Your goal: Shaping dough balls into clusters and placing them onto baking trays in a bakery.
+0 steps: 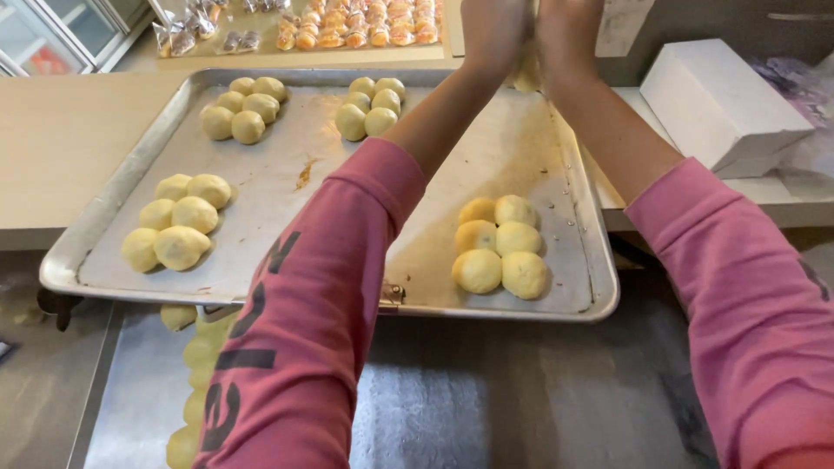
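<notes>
My left hand (492, 33) and my right hand (569, 33) are raised together at the top of the view, palms pressed against each other around a pale lump of dough (526, 74) that peeks out below them. Both arms wear pink sleeves. Under them lies a large metal baking tray (287, 174). On the tray sit clusters of yellow dough balls: one at the far left (243, 108), one at the far middle (372, 106), one at the near left (178, 221) and one at the near right (499, 247).
A white box (721, 104) lies on the counter at the right. More dough balls (195, 356) lie on the steel surface below the tray's front edge. Wrapped pastries (356, 24) sit on a board at the back.
</notes>
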